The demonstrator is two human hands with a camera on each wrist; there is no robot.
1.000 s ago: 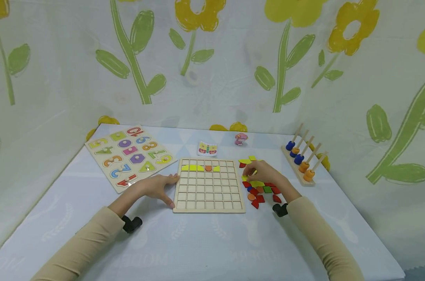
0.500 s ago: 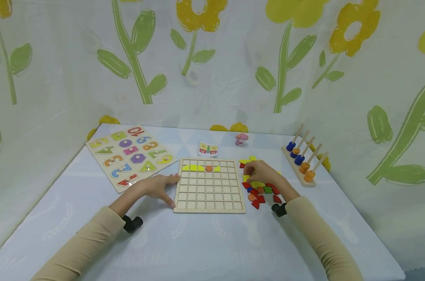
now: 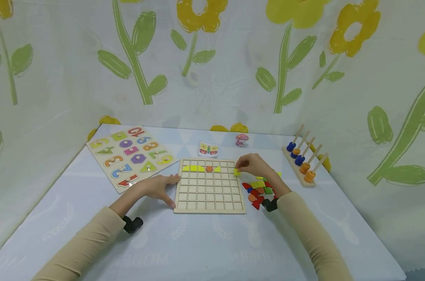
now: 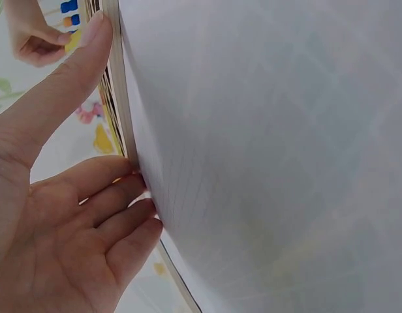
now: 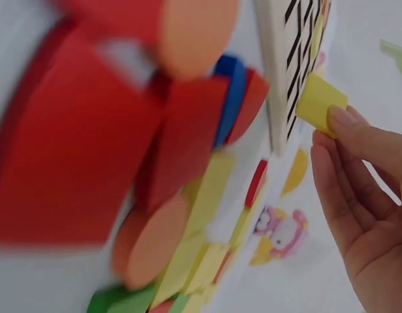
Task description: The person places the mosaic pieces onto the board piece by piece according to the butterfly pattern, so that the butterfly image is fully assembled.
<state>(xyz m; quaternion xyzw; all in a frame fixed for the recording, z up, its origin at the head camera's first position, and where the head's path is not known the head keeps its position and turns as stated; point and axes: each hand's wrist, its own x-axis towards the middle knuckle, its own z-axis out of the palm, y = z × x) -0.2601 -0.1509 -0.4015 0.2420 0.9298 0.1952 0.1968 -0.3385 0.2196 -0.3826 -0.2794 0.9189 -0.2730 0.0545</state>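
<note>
My right hand (image 3: 255,165) pinches a yellow square piece (image 5: 322,104) between thumb and fingertips. In the head view, that piece is at the right edge of the wooden grid board (image 3: 209,195). On the board's second row lie several yellow pieces (image 3: 195,168) and an orange round piece (image 3: 209,169). My left hand (image 3: 159,189) rests against the board's left edge, thumb spread from the fingers. The left wrist view shows the thumb and fingertips (image 4: 145,208) touching that edge. A pile of red, orange, green, blue and yellow pieces (image 3: 260,199) lies right of the board, partly hidden by the right arm.
A number puzzle board (image 3: 130,156) lies at the left. Behind the grid board are a small butterfly picture card (image 3: 208,149) and a pink figurine (image 3: 241,139). A peg stand (image 3: 300,166) with blue and orange beads stands at the right.
My right hand has left the pile with the yellow square piece and moved left and slightly back to the board's right edge. The left hand holds its place.
</note>
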